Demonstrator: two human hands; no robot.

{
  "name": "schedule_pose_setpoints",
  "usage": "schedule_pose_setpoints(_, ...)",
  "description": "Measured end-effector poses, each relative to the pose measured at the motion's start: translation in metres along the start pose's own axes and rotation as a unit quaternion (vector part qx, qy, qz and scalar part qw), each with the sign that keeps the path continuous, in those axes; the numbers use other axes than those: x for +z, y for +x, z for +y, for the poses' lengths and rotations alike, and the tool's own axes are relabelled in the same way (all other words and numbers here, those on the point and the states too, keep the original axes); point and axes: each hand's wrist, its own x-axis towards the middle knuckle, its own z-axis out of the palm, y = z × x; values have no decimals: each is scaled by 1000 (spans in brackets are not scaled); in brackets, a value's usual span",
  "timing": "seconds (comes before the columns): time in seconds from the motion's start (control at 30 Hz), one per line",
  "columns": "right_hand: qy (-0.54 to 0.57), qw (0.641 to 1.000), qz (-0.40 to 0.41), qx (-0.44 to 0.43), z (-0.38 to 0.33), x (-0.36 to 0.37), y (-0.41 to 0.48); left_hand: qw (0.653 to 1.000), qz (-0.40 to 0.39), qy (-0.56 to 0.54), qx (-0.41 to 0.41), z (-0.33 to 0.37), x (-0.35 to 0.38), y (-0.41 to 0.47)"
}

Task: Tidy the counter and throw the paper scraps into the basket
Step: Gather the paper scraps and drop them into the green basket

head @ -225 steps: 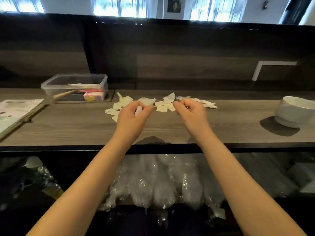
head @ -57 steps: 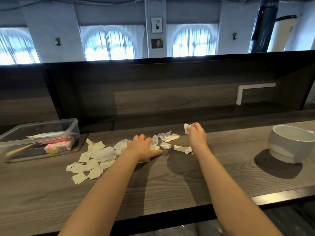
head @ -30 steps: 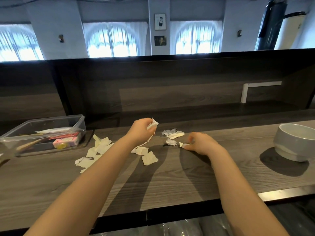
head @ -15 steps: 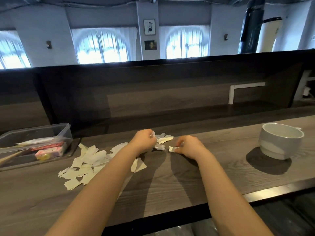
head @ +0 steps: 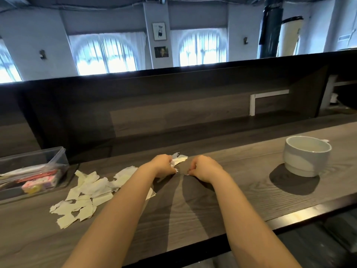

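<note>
- The paper scraps are pale cream torn pieces with ragged edges. Most lie flat and overlapping in a loose heap on the left part of the wooden counter, just in front of a clear plastic box.
- A few whiter scraps sit farther back near the counter's middle, crumpled and partly lifted, touching the left hand's fingers.
- One tiny scrap lies at the right hand's fingertips.
- One piece shows under the left forearm.

clear tub cut off at the left edge, some paper scraps hidden under the left forearm
</note>
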Motion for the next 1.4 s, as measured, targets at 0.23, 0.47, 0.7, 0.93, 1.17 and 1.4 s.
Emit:
schedule_pose_setpoints(0.23,99,994,34,-12,0,-3,3,997,61,-44,-1,-7,1,-7)
schedule_pose_setpoints(0.47,344,935,86,3,-2,-10,2,984,117,-136,13,-16,-8,-21)
schedule_pose_setpoints(0.7,320,939,126,-24,1,-32,-6,965,157,-203,53,-17,-9,-43)
schedule_pose_setpoints(0.93,-111,994,13,2,17,-50,-25,972,90,-201,76,-9,0,-57)
schedule_pose_setpoints(1.17,-131,990,-55,-17,11,-35,-25,975,87,-189,79,1,8,-67)
schedule_pose_setpoints(1.4,-182,983,-26,-2,6,-22,-23,975,74,-201,61,-4,6,-77)
